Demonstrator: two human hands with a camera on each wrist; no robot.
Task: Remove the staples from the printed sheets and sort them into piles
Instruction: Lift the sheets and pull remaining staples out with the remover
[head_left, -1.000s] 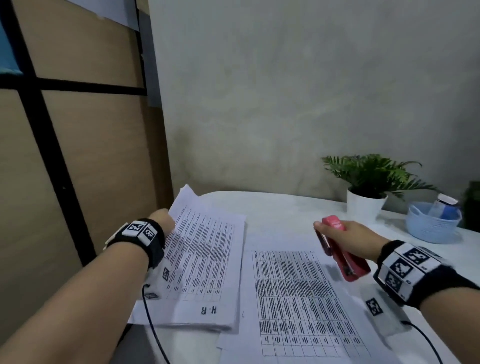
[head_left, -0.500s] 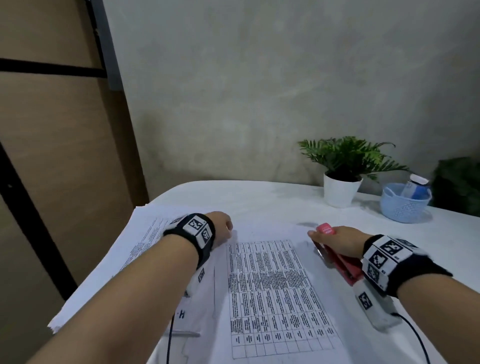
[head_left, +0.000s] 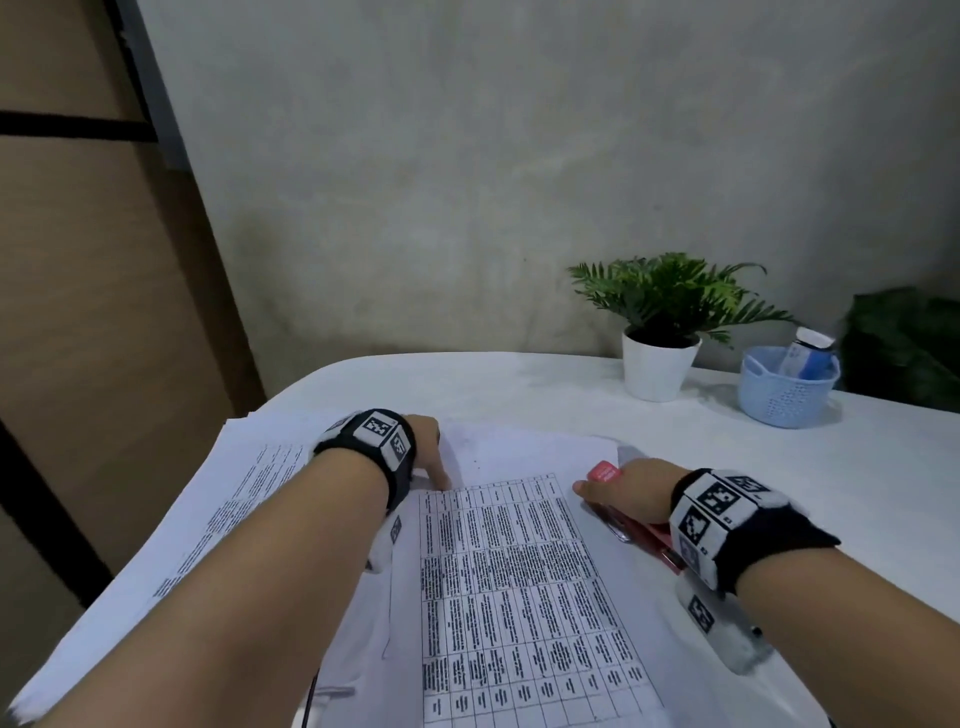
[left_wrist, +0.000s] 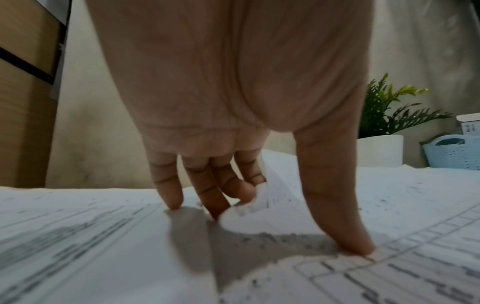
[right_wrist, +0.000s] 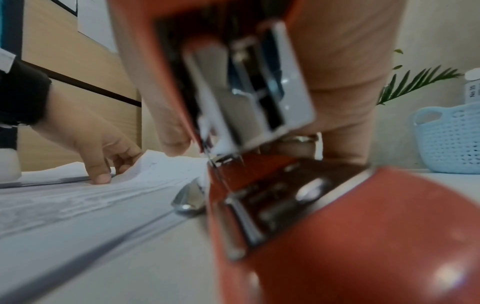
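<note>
The left hand (head_left: 427, 453) presses spread fingers (left_wrist: 170, 197) on the paper's (head_left: 519, 571) far left corner; right hand (head_left: 631, 491) grips the stapler (head_left: 602, 473), which could rip the paper if yanked

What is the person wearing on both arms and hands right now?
Forearms are bare, no sleeves. Each wrist carries a black band with white square-patterned marker tiles, and a white camera unit beneath bearing its own marker. A thin black cable trails from the left wrist. The right hand wears a ring.
</note>
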